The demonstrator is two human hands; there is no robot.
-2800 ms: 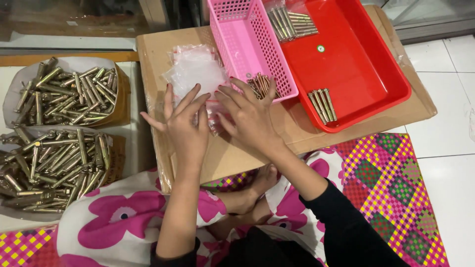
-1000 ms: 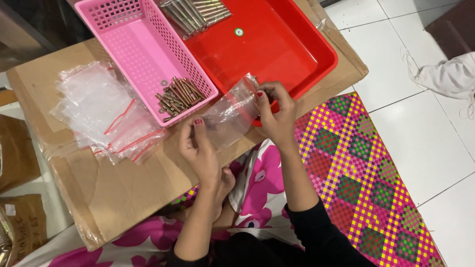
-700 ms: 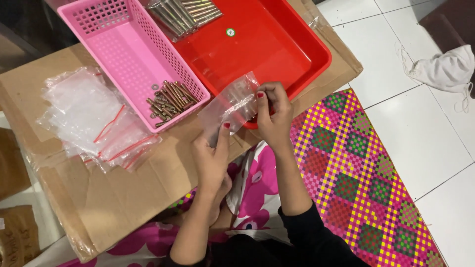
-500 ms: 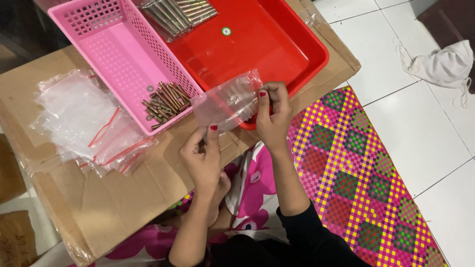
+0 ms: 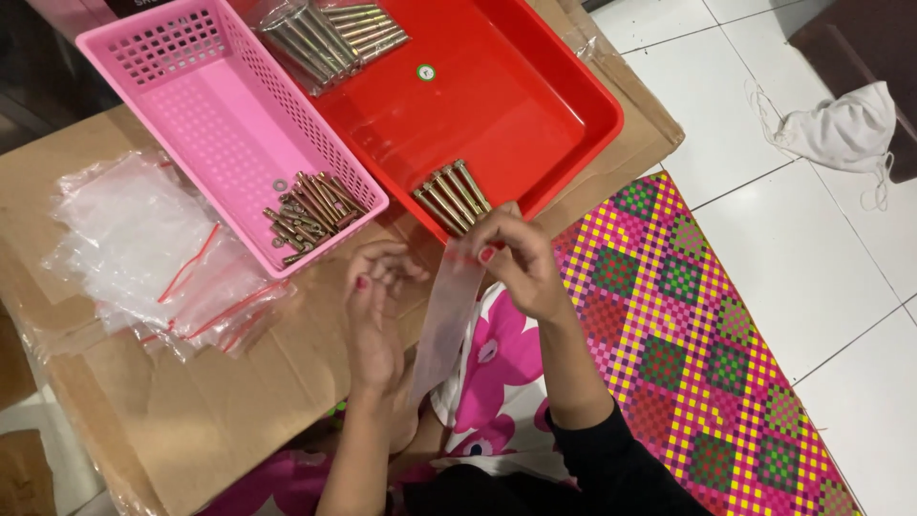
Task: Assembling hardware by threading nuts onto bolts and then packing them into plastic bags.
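A small clear zip bag (image 5: pixel 447 320) hangs near the middle of the scene, over the near edge of the cardboard sheet (image 5: pixel 220 420), pinched at its red-striped top by the right hand (image 5: pixel 516 263). The left hand (image 5: pixel 377 311) sits just left of the bag, fingers curled loosely, grasping nothing (whether it touches the bag, I cannot tell). Just beyond lie a few long bolts (image 5: pixel 453 196) in the red tray (image 5: pixel 535 105). To the left are a pink basket (image 5: pixel 205 124) with more bolts and a pile of empty bags (image 5: pixel 143 248).
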